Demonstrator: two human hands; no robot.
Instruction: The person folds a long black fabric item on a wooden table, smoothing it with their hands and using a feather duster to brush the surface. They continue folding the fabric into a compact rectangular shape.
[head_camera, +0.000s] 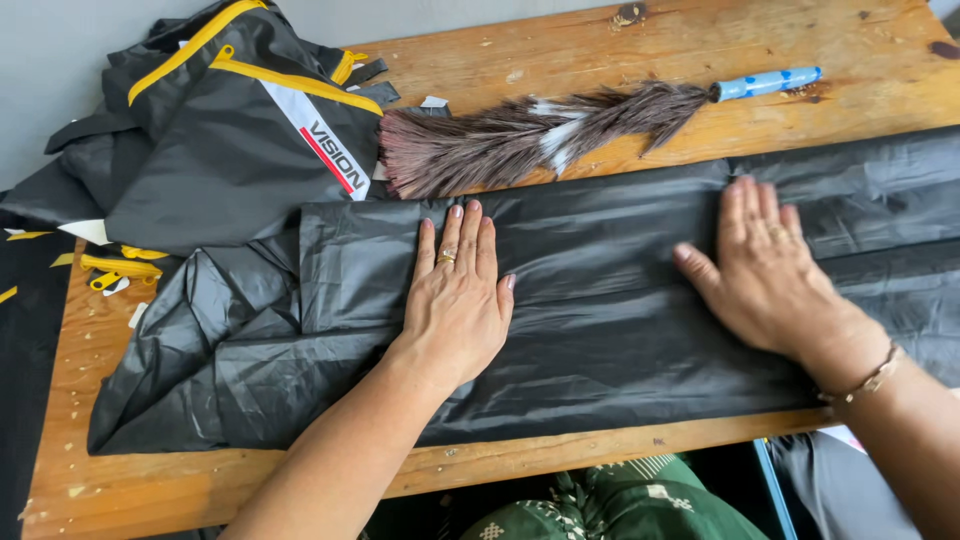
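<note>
Head view: left hand (455, 300) and right hand (765, 275), both flat and gripping nothing, press a folded black shiny fabric sheet (600, 300) along the wooden table's (600, 60) near edge, left end crumpled, unfolded.

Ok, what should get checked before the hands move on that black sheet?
1. Left hand flat on the black fabric: ok.
2. Right hand flat on it, fingers spread: ok.
3. Fabric smooth: not ok, crumpled at its left end.
4. Feather duster off the fabric: cannot tell, its tips reach the upper edge.
5. Black and yellow garment clear of the fabric: not ok, it meets the left corner.
6. Fabric fully on the wooden table: cannot tell, it runs out of view.
</note>
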